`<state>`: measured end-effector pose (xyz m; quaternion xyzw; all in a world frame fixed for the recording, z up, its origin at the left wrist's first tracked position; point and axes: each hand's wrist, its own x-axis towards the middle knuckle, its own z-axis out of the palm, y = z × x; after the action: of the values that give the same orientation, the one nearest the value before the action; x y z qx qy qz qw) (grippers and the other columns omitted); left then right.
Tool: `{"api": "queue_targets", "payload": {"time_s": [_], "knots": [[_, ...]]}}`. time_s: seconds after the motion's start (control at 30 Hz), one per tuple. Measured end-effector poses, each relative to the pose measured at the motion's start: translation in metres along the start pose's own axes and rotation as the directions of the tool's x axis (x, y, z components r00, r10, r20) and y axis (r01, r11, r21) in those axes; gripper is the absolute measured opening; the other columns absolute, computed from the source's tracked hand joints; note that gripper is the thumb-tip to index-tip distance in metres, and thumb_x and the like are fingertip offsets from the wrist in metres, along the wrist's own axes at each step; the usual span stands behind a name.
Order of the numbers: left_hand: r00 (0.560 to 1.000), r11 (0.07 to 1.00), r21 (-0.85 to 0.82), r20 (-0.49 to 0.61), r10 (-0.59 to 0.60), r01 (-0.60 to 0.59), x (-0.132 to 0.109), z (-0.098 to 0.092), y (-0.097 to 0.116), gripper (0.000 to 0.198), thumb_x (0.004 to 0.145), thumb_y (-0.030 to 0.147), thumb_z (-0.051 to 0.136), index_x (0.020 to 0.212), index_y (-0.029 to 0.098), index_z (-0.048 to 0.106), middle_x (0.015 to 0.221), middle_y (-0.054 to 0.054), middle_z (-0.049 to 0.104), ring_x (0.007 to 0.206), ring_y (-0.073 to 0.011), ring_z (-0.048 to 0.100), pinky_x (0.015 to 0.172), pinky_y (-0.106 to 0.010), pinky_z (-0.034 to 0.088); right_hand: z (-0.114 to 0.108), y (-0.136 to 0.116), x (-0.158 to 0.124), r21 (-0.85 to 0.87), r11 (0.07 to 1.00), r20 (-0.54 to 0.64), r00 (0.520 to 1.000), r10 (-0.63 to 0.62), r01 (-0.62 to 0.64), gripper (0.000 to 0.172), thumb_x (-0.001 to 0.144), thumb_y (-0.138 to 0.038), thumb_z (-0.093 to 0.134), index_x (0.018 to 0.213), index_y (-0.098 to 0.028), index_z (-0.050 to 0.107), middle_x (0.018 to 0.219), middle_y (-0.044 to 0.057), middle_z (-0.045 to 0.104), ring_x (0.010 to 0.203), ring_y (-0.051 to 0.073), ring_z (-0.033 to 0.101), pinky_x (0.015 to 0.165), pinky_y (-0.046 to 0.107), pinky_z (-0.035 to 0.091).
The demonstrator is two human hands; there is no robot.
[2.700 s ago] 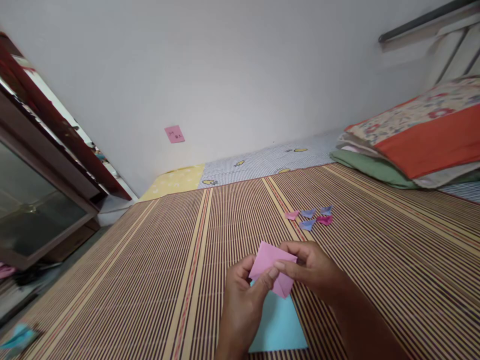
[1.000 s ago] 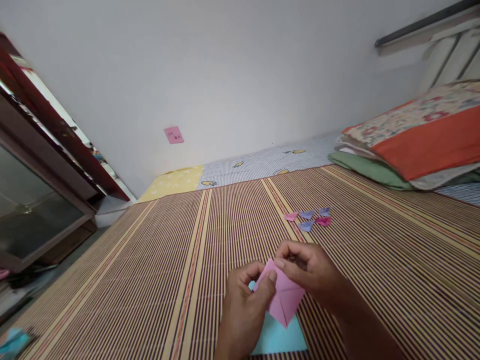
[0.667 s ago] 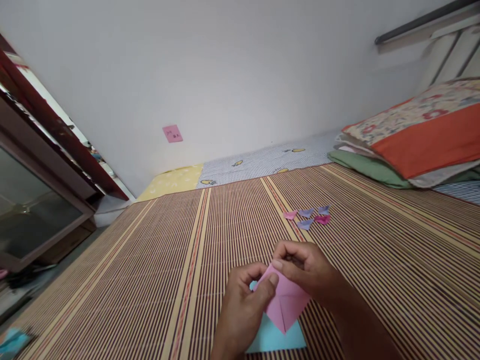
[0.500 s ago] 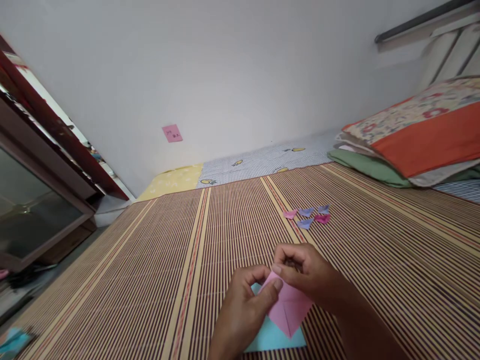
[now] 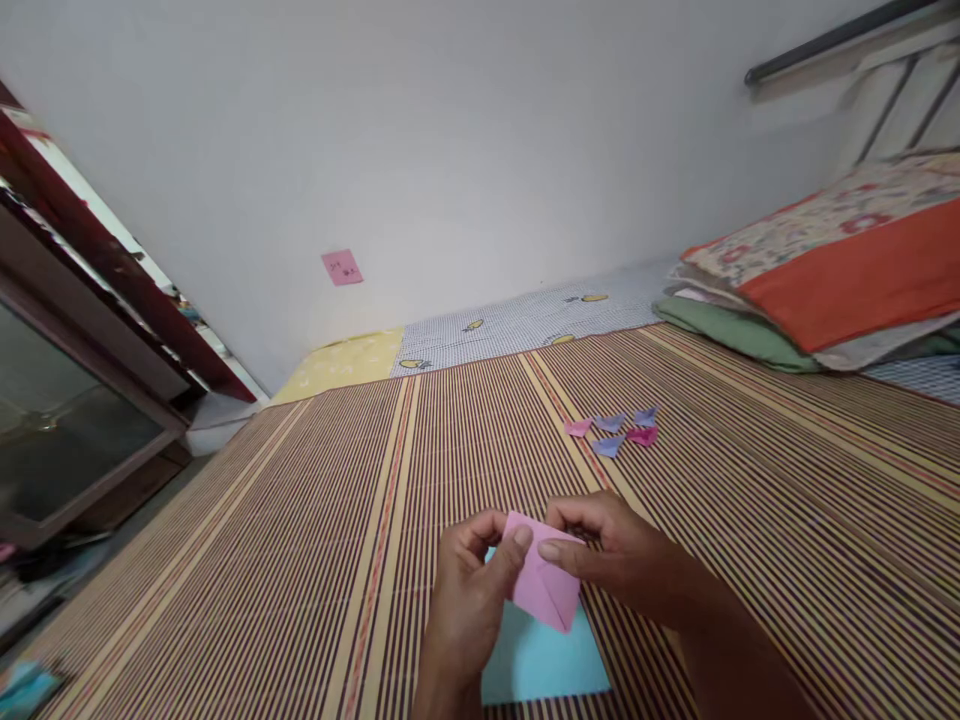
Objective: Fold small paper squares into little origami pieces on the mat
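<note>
Between my two hands is a folded piece of pink paper (image 5: pixel 546 592), with crease lines meeting toward its lower corner. My left hand (image 5: pixel 474 590) pinches its left side, thumb on top and fingers behind. From the right, my right hand (image 5: pixel 611 545) pinches the upper right part, its thumb lying flat over the paper. Below them a light blue sheet of paper (image 5: pixel 547 660) lies on the striped mat, partly covered by the pink paper and my left hand.
Several small folded paper pieces (image 5: pixel 609 446) in purple and pink lie farther out on the striped mat (image 5: pixel 315 520). Folded bedding (image 5: pixel 840 290) is stacked at the right. A pink note (image 5: pixel 342 267) is on the wall. A teal item (image 5: pixel 28 688) sits at the lower left.
The pink paper has been lifted and turned, its top edge now lying flatter instead of pointing up. My left hand has shifted slightly left, and more of the blue sheet shows.
</note>
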<state>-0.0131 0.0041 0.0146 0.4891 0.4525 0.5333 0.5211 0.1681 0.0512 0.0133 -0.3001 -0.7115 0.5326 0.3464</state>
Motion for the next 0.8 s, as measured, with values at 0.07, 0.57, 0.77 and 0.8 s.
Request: {"api": "queue_targets", "payload": {"time_s": [0.07,0.57,0.77,0.8], "knots": [[1.0,1.0,-0.03,-0.026,0.005,-0.006,0.0,-0.001,-0.001,0.033,0.086,0.045,0.077,0.076,0.013,0.073,0.068,-0.001,0.06,0.06,-0.0118,0.05,0.055,-0.022,0.039,0.001,0.001,0.002,0.008,1.0,-0.009,1.0,0.004,-0.004,0.034,0.089,-0.037,0.065,0.065,-0.02,0.047,0.063,-0.005,0.04,0.06,0.012,0.036,0.054,0.026,0.027],[0.987,0.984,-0.179,-0.161,-0.018,-0.011,0.0,0.003,-0.005,0.032,0.079,0.04,0.084,0.07,0.014,0.068,0.064,0.001,0.059,0.057,-0.0101,0.048,0.054,-0.02,0.041,-0.005,0.002,0.005,0.226,0.972,-0.303,0.953,0.01,0.062,0.028,0.091,-0.035,0.065,0.068,-0.019,0.06,0.062,-0.004,0.054,0.059,0.012,0.049,0.057,0.025,0.038],[0.978,0.991,-0.13,-0.209,0.014,-0.042,-0.001,0.008,-0.005,0.03,0.082,0.042,0.081,0.076,0.014,0.072,0.069,-0.002,0.065,0.062,-0.0126,0.054,0.056,-0.022,0.044,0.012,0.008,0.011,0.354,0.935,-0.124,0.989,0.082,-0.033,0.033,0.078,-0.044,0.081,0.076,-0.016,0.063,0.068,-0.003,0.054,0.061,0.011,0.051,0.056,0.023,0.039],[0.977,0.991,-0.127,-0.211,0.021,-0.049,0.0,0.009,-0.005,0.03,0.082,0.042,0.081,0.076,0.014,0.072,0.069,-0.002,0.066,0.062,-0.0128,0.054,0.056,-0.022,0.044,0.016,0.008,0.012,0.348,0.937,-0.141,0.987,0.082,-0.028,0.033,0.08,-0.043,0.079,0.074,-0.016,0.062,0.066,-0.004,0.052,0.059,0.011,0.05,0.054,0.023,0.037]]}}
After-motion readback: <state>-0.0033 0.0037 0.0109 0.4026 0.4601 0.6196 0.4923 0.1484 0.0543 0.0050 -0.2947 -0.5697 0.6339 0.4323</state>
